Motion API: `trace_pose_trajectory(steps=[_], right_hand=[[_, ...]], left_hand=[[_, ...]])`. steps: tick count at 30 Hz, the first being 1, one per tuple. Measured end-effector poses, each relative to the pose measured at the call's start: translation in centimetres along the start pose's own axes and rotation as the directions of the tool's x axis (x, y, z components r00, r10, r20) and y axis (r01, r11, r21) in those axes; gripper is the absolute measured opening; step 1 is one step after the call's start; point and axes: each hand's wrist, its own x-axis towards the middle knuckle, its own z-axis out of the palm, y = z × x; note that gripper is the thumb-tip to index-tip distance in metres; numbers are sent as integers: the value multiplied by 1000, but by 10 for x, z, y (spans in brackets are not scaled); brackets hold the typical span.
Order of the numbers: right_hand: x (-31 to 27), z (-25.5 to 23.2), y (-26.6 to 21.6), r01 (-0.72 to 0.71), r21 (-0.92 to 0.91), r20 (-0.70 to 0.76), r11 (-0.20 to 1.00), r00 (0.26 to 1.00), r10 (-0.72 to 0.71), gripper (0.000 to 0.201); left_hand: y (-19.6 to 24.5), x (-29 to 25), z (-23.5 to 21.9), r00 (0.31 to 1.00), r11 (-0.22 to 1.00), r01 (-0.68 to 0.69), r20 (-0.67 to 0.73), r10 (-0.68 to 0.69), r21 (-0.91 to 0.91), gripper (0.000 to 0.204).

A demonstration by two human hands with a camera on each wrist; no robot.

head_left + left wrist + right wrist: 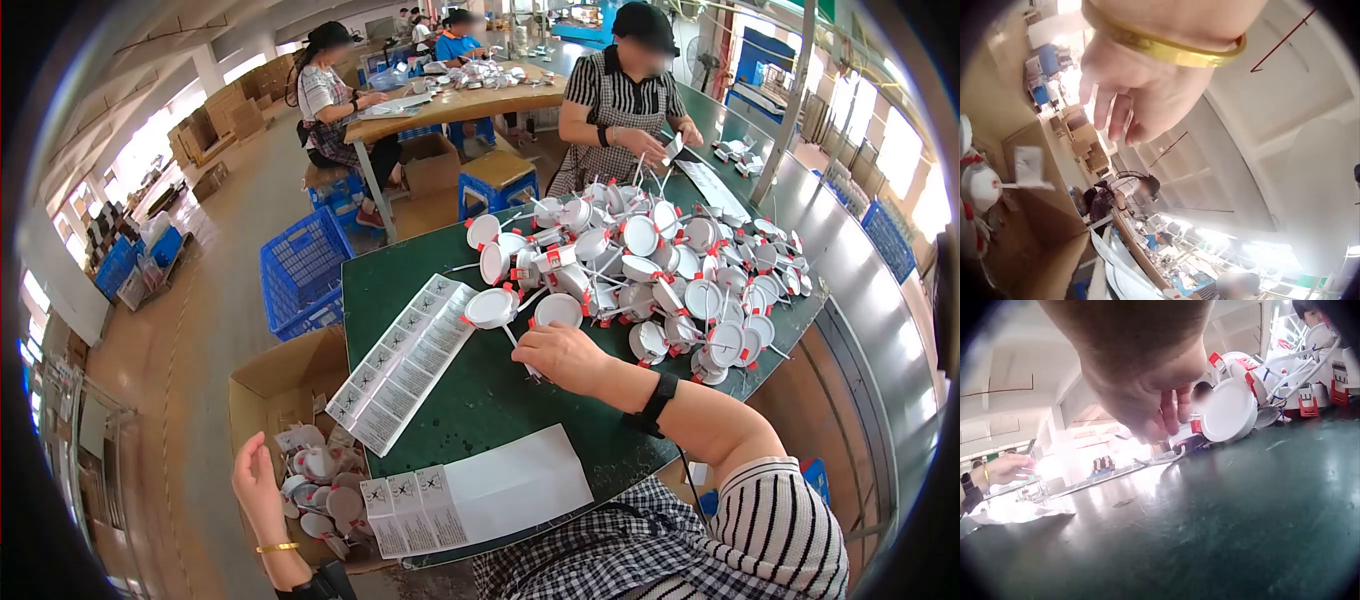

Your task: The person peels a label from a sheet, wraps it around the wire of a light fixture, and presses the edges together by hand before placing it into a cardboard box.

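My right hand (562,357) reaches over the green table, fingers bent downward at the white cord of a round white downlight (491,309) with red clips. In the right wrist view, the fingertips of the right hand (1150,403) overlap a small downlight (1185,435); I cannot tell whether they grip it or its cord. Another downlight (1230,411) leans close beside them. Off the table's left side, my left hand (260,485) hovers over a cardboard box (255,385) of downlights, fingers loosely extended, holding nothing. The left wrist view shows the same left hand (1147,94) with relaxed fingers.
A large pile of downlights (640,235) covers the table's far side. Two printed sheets, one a label sheet (405,365) and one partly blank (520,485), lie nearer. A blue crate (305,270) stands on the floor to the left. Another person (625,100) works opposite.
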Motion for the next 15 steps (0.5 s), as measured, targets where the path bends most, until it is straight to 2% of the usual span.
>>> trace_pose_trajectory(steps=[1, 2, 3, 4, 5, 7, 8, 9, 11, 12, 13, 15], right_hand=[[0, -4, -1, -4, 3, 1, 1000, 1000, 4, 36], [2, -9, -2, 33, 94, -194, 995, 981, -14, 34], [3, -16, -4, 88, 174, -381, 981, 924, -15, 32], [-1, -25, -12, 33, 287, -435, 957, 895, 100, 31], [-1, -40, -19, -27, 316, -484, 949, 855, 185, 27], [-13, -67, -28, -46, 497, -497, 866, 803, 329, 21], [-22, -74, -26, 25, 547, -519, 837, 795, 315, 13], [-37, -81, -28, 10, 547, -513, 837, 794, 326, 13], [-69, -99, -35, -185, 781, -134, 597, 883, 450, 14], [-82, -104, -41, -230, 877, -7, 422, 871, 491, 15], [-93, -105, -41, -249, 877, 7, 411, 861, 508, 15], [-111, -104, -38, -367, 878, 188, 308, 855, 483, 15]], left_hand=[[8, -7, 0, 997, 996, 61, 47, -58, -58, 19], [22, -14, 3, 989, 986, 125, 94, -115, -113, 18], [33, -21, 9, 989, 986, 127, 94, -117, -111, 18], [45, -33, 9, 981, 971, 145, 152, -117, -188, 17], [58, -41, 15, 974, 948, 157, 202, -102, -276, 17], [84, -61, 29, 951, 935, 142, 307, -38, -326, 15], [107, -74, 40, 952, 916, 75, 301, 52, -394, 14], [125, -84, 46, 926, 940, -25, 347, 150, -340, 12], [160, -109, 67, 870, 900, -14, 438, 226, -436, 13], [166, -118, 75, 832, 889, -60, 469, 296, -455, 14], [172, -128, 84, 788, 875, -102, 498, 362, -474, 16], [207, -154, 123, 608, 790, -309, 529, 592, -530, 25]])
